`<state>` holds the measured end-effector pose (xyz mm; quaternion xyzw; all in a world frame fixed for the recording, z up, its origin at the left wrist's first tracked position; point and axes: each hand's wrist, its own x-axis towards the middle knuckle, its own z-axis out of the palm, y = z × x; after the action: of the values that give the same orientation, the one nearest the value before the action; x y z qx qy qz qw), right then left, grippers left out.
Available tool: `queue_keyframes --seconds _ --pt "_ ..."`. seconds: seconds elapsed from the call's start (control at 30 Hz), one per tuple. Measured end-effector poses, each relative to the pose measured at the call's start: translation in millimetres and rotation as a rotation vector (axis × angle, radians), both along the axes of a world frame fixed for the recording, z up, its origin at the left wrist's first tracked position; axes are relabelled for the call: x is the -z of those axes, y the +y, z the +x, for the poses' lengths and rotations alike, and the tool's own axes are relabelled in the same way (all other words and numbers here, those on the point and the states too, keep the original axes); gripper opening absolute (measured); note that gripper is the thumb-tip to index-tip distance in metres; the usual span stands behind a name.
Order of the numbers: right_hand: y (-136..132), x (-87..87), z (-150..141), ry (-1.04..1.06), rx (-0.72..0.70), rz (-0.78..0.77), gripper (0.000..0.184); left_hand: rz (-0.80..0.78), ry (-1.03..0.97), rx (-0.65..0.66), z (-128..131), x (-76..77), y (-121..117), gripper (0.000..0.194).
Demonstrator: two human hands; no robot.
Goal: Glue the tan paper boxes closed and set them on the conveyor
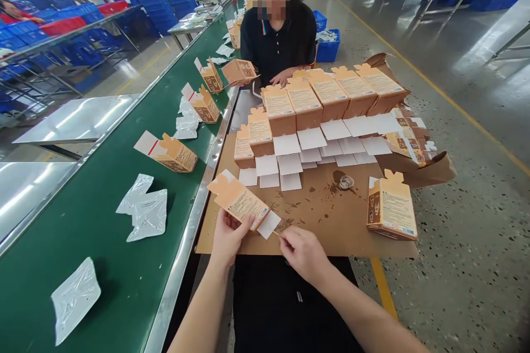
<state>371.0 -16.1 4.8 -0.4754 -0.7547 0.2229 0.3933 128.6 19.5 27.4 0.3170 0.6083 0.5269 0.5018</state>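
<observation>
My left hand is closed around a brown and tan printed cardboard box, held tilted over the near edge of the cardboard-covered table. The box's white end flap sticks out toward my right hand. Pinched in the right fingers is a thin pale stick, its far tip at or just by the flap; whether they touch I cannot tell. A small clear round dish sits further back on the cardboard sheet, with dark wet spots around it.
Several similar boxes are stacked at the table's back, white flaps toward me. One box stands at right. The green conveyor belt on my left carries open boxes and white packets. A co-worker sits opposite, holding a box.
</observation>
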Motion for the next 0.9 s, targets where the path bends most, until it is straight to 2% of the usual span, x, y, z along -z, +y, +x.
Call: queue_keyframes --seconds 0.07,0.17,0.37,0.5,0.63,0.7,0.77,0.9 --pt "1.2 -0.8 4.8 0.01 0.02 0.009 0.031 0.01 0.007 -0.02 4.0 -1.1 -5.1 0.088" --pt "-2.7 -12.1 26.7 0.028 0.098 0.011 0.032 0.047 0.057 -0.042 13.1 0.1 -15.4 0.087" --pt "-22.6 -37.3 65.9 0.079 0.245 -0.079 0.033 0.089 0.394 0.011 32.5 -5.4 -38.7 0.071" --pt "-33.0 -40.3 71.6 0.165 0.301 -0.061 0.034 0.078 0.513 -0.011 43.1 -11.9 -47.2 0.069" --pt "-40.3 -39.6 66.9 0.21 0.302 -0.1 0.033 0.062 0.555 -0.024 44.2 -4.0 -46.8 0.073" --pt "-41.4 -39.8 64.7 0.227 0.29 -0.119 0.033 0.091 0.573 -0.03 33.0 1.8 -40.7 0.075" --pt "-40.8 -40.4 64.5 0.246 0.284 -0.114 0.033 0.094 0.666 -0.093 8.4 3.3 -30.6 0.078" --pt "-38.7 -39.7 69.6 0.27 0.291 -0.099 0.031 -0.083 0.914 -0.305 -73.3 -10.0 -16.4 0.085"
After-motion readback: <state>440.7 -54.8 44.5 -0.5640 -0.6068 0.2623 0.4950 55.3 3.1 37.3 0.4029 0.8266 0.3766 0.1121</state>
